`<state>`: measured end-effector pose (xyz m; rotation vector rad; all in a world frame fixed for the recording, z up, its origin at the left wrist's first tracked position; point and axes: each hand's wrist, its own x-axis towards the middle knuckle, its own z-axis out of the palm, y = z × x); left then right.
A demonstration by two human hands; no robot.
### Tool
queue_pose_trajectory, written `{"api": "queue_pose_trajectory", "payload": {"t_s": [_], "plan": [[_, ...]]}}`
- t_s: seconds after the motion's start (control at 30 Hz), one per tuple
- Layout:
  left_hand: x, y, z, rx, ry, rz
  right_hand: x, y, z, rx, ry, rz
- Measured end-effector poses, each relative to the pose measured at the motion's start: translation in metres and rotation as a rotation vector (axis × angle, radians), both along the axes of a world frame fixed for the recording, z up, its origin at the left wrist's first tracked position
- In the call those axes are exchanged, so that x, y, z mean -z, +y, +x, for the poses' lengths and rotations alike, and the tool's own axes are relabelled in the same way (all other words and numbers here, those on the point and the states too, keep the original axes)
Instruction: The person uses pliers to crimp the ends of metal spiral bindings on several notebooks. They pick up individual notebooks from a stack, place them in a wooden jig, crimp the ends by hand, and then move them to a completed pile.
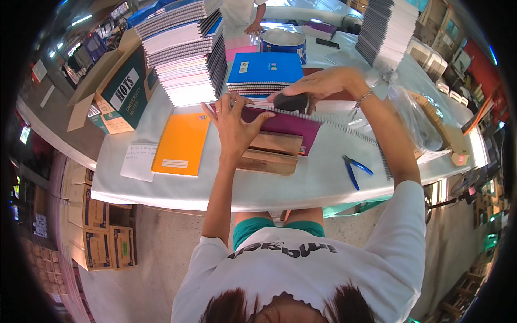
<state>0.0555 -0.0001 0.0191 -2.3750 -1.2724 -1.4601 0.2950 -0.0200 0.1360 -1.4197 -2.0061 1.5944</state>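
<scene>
A purple notebook [295,129] stands on its edge in a slotted wooden block [269,162], its binding edge uppermost. My left hand [236,125] grips the notebook's left part, thumb on the near side and fingers over the top. Along the binding edge runs a long metal wire coil [353,132], whose loose length trails right and down to the table. My right hand [329,84] is closed around a dark rounded object [291,102] held against the coil at the top edge; its exact kind is unclear. Blue-handled cutting pliers [351,169] lie open at the right.
An orange notebook [182,142] and a handwritten paper sheet [139,160] lie left. Behind stand blue notebooks [264,69], a tall notebook stack [180,64] and another stack [385,35]. Cardboard boxes [121,89] flank the table [323,185]. Another person's hand [253,28] rests at the far side.
</scene>
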Motion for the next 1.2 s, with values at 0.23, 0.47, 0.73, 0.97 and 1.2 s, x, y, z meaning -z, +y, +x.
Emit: {"api": "queue_pose_trajectory", "payload": {"t_s": [0.23,0.47,0.73,0.97,1.2], "plan": [[-0.003,0.003,0.002,0.090,0.012,-0.095,0.010,0.014,0.027,0.010,0.208,-0.093],[-0.008,0.004,0.002,0.103,0.005,-0.072,0.050,0.048,0.020,-0.066,-1.223,0.176],[-0.006,0.008,-0.003,0.163,-0.031,-0.087,0.041,0.047,-0.010,-0.282,-1.029,0.067],[0.011,0.018,-0.016,0.118,-0.214,-0.024,0.012,0.036,0.016,-0.009,0.101,-0.067],[0.003,0.014,-0.009,0.399,-0.491,-0.373,0.051,0.058,0.013,-0.153,-1.253,0.196]]}}
